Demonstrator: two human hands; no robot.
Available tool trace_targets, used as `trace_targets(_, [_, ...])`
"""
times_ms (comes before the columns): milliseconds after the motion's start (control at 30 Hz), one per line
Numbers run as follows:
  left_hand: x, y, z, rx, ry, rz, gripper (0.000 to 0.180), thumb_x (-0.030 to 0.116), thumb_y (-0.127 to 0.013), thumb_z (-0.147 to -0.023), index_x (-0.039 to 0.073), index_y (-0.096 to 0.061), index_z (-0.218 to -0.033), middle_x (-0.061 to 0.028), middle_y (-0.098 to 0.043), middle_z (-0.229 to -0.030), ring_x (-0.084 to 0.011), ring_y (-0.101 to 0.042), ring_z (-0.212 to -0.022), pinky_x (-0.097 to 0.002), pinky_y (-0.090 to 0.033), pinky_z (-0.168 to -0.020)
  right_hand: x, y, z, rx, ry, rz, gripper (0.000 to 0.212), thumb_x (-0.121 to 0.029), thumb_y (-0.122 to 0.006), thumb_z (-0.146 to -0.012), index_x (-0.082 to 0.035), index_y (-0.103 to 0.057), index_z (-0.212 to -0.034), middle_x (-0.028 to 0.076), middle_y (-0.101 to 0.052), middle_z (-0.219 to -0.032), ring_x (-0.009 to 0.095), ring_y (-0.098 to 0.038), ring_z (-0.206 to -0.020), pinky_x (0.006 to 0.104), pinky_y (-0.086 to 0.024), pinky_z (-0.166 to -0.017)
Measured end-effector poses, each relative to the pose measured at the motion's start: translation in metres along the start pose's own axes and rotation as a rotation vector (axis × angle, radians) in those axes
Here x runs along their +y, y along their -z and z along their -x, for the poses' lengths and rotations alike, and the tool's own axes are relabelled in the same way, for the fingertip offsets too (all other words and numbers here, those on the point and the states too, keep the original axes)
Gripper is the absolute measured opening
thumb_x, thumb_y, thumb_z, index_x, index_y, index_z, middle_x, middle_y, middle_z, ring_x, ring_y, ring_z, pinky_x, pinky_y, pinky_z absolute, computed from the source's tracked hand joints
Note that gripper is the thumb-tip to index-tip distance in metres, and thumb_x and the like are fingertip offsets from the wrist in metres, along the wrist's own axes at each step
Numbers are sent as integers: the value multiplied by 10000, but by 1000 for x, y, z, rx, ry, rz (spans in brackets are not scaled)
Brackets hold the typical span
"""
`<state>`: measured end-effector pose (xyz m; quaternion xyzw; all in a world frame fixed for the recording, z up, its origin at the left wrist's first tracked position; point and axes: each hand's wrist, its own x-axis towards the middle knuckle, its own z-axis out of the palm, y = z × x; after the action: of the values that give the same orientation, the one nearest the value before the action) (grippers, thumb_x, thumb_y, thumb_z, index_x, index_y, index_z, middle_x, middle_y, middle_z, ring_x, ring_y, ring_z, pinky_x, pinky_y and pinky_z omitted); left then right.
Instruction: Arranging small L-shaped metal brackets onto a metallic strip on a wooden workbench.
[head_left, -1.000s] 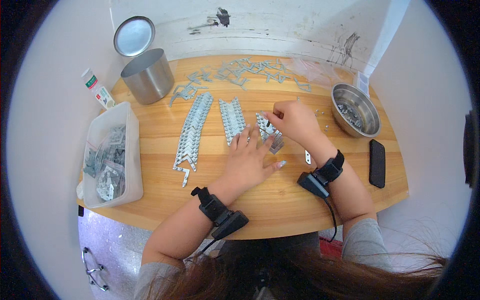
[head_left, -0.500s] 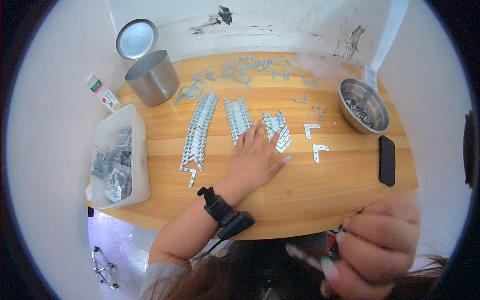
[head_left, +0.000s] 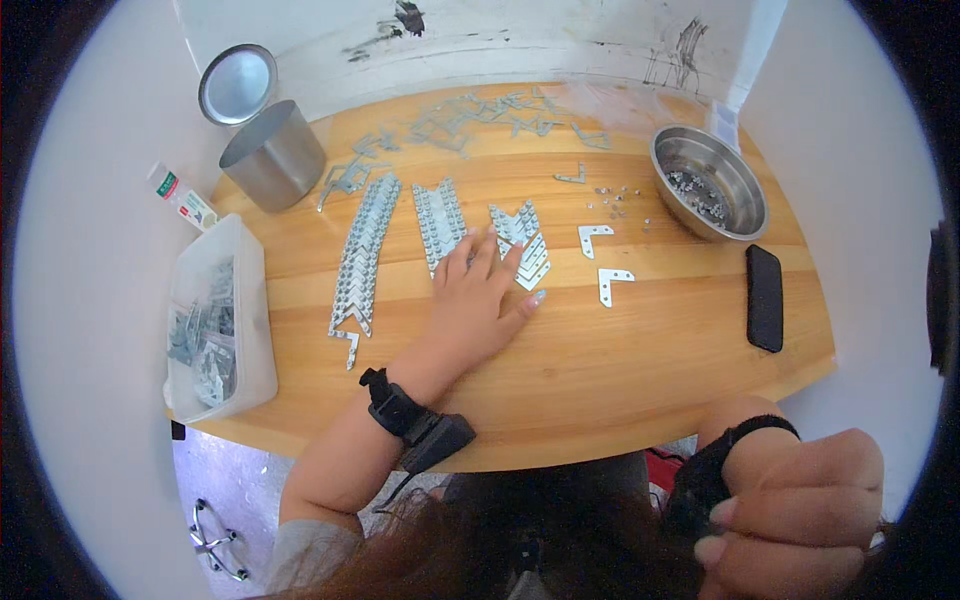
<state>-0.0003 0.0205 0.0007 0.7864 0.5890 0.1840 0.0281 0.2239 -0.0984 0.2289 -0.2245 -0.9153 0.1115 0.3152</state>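
Note:
My left hand (head_left: 470,310) lies on the table with its fingers spread. Its fingertips rest by the middle row of nested L-shaped metal brackets (head_left: 437,222) and the short right row of brackets (head_left: 523,250). Under the fingers the lower end of the middle row is partly hidden. A longer row of brackets (head_left: 365,255) runs further left, with one loose bracket (head_left: 350,346) at its near end. To the right, two flat L brackets (head_left: 612,283) lie apart. My right hand (head_left: 805,515) is raised off the table at the lower right, fingers curled; whatever is inside is hidden.
A steel bowl (head_left: 748,200) of small metal parts stands at the back right, near a black phone (head_left: 765,300). Loose brackets (head_left: 450,120) lie scattered at the back. On the left are a steel pot (head_left: 285,165), a bottle (head_left: 183,197) and a plastic bin (head_left: 258,330) with bagged parts.
The view has shifted, so the table's things sit further left. My right hand has moved to the right and its black wristband now shows. My left hand stays on the brackets.

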Motion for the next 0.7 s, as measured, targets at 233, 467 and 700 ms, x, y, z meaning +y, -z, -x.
trace_targets(233, [-2,0,0,63,1,11,537,338,-560,-888,99,-451,-1357,-183,-363,-1444,-389,-282,-1332,-509,-213,-1083,113,-28,-35,328,42,292,91,-123,-647,-785,-56,-666,-843,71,-607,-694,191,-572,-597,301,-450,-590])
trace_targets(467, [-9,2,-2,228,-33,158,403,233,-582,-879,47,-550,-1235,-157,-479,-1338,-360,-335,-1287,-476,-255,-1057,283,-96,-56,26,-502,259,159,-204,-652,-789,-71,-719,-844,163,-663,-795,341,-632,-749,404,-501,-677])
trace_targets(700, [-3,12,-2,302,-10,203,307,148,-599,-856,52,-582,-1147,-121,-521,-1256,-350,-388,-1225,-448,-271,-1052,293,-113,-50,-83,-651,250,158,-196,-666,-776,-67,-719,-851,161,-670,-784,316,-642,-735,389,-508,-683])
